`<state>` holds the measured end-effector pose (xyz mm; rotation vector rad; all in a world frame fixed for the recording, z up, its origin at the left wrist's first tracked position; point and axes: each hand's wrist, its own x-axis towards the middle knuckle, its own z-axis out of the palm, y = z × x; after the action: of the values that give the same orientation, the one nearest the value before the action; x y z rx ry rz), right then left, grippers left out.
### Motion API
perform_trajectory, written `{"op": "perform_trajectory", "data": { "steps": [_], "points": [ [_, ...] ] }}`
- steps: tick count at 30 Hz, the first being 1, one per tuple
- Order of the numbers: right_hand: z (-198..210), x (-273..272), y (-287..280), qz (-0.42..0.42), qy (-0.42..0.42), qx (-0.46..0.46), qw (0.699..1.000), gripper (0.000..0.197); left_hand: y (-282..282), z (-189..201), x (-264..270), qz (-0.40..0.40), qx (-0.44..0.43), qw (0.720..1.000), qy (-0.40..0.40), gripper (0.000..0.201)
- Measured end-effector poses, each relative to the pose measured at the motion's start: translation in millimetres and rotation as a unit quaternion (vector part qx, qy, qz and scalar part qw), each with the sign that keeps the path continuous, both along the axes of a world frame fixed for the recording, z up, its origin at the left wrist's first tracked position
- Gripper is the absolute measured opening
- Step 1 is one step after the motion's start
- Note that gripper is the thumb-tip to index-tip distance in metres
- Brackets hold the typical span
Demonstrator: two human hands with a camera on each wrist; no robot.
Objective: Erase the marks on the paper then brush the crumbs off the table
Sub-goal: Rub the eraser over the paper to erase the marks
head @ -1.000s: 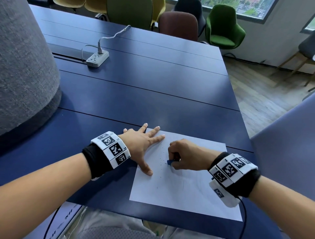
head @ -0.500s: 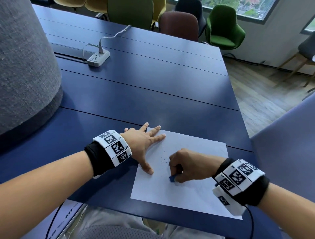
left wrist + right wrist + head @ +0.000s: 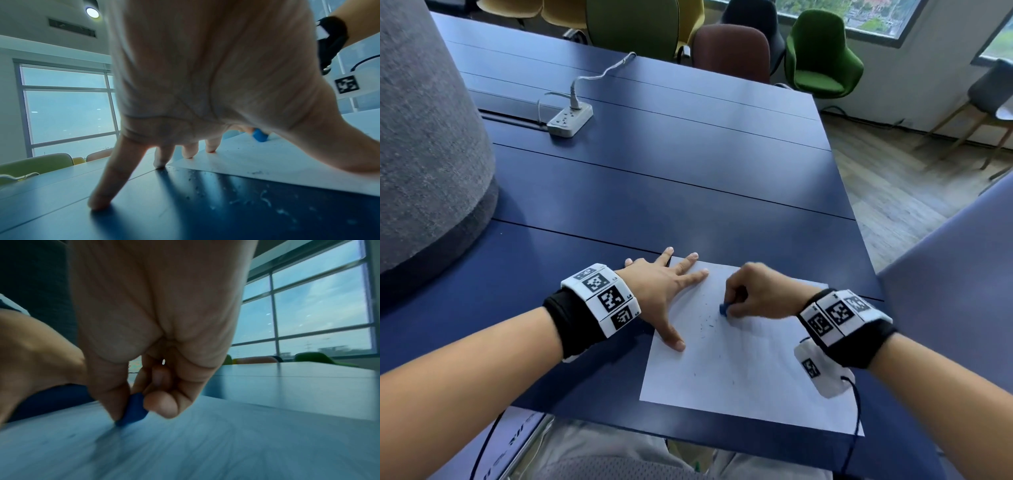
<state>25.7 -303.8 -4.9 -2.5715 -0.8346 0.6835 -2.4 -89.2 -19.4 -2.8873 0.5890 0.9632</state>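
Left wrist view alone shows crumbs [image 3: 265, 197] on the table [image 3: 61, 203]. Right hand [image 3: 756, 294] pinches the eraser [image 3: 723, 308], long axis steeply tilted, tip on the paper [image 3: 750, 373] at centre frame. Left hand [image 3: 661, 291] presses it, fingers spread.

Both forearms are bare. Each wrist wears a snug black fabric cuff, wrapped by a band of white rectangular blocks printed with black square fiducial codes: the left wrist band [image 3: 602, 298] sits at centre left of the head view, the right wrist band [image 3: 839, 317] at centre right. A white tagged pod [image 3: 820, 371] hangs under the right cuff, trailing a thin dark cable [image 3: 854, 421]. Light grey trousers [image 3: 599, 445] show at the bottom edge.
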Motion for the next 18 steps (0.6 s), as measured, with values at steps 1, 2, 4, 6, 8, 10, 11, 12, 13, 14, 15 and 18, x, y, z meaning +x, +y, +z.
{"op": "perform_trajectory", "data": {
  "steps": [1,2,4,6,8,10,11,12,13,14,15,18],
  "points": [
    [-1,8,-1,-0.02,-0.023,0.008,1.0,0.012,0,0,0,0.001,-0.001,1.0,0.0,0.134],
    [-3,12,-1,-0.037,-0.039,0.016,0.998,0.014,1,-1,0,0.0,-0.002,1.0,0.0,0.134],
    [-4,13,-2,-0.044,-0.047,0.025,0.998,0.014,0,-1,1,-0.001,-0.003,1.0,-0.001,0.134],
    [-4,3,-2,-0.006,-0.024,0.012,1.0,0.01,0,-2,1,-0.003,-0.002,1.0,-0.001,0.134],
    [-3,-1,0,0.028,0.011,-0.014,0.999,0.01,0,-3,1,-0.001,-0.002,1.0,-0.001,0.134],
    [0,9,1,0.014,-0.006,-0.017,1.0,0.011,1,-2,1,0.0,-0.004,1.0,0.0,0.135],
    [0,17,0,-0.008,-0.026,-0.009,1.0,0.01,1,-3,1,0.0,-0.006,1.0,-0.001,0.135],
    [-1,22,0,-0.031,-0.043,0.001,0.999,0.01,2,-3,1,0.001,-0.008,1.0,-0.001,0.135],
    [-2,25,-1,-0.049,-0.051,0.008,0.997,0.01,1,-3,1,0.001,-0.009,1.0,-0.001,0.134],
    [-4,25,-2,-0.053,-0.053,0.012,0.997,0.01,1,-3,1,0.001,-0.009,1.0,-0.001,0.134],
    [-5,23,-2,-0.042,-0.047,0.008,0.998,0.011,2,-3,1,0.001,-0.009,1.0,0.0,0.135],
    [-5,19,-3,-0.012,-0.014,-0.012,1.0,0.011,2,-3,2,0.005,-0.007,1.0,0.002,0.135]
  ]
}}
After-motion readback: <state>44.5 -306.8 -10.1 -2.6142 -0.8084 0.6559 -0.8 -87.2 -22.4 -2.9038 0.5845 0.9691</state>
